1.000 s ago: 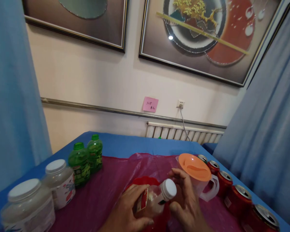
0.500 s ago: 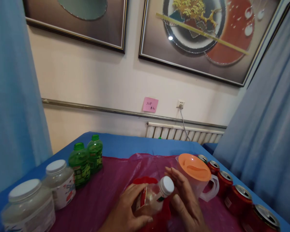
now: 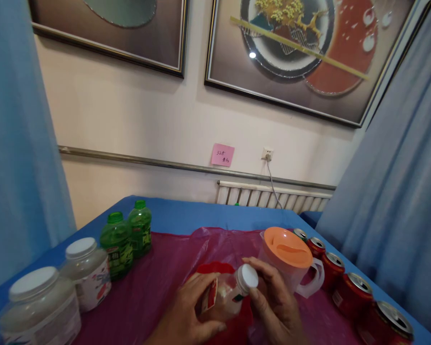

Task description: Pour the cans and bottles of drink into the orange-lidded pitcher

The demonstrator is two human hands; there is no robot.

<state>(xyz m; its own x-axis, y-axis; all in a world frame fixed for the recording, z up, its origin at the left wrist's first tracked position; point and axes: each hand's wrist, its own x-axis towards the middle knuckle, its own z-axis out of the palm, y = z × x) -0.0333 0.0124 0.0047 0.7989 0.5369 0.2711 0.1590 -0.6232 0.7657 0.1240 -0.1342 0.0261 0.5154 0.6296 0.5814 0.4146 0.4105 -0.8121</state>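
Bottle (image 3: 224, 298) lies tilted across the gap between the two hands, over a red dish (image 3: 215, 268) on the purple sheet (image 3: 136, 306); whether its base touches the dish is hidden. The left hand (image 3: 190, 306) is wrapped round its lower body, thumb on the near side, fingers behind. The right hand (image 3: 276, 306) is the nearer to the white cap (image 3: 249, 278), its fingers curved narrowly about it: thumb at the near edge, forefinger just beyond (I cannot tell how firmly they press). From the left hand's grip, the neck runs off rightward. The long axis slants from low left to upper right, the cap pointing up and toward the right hand.
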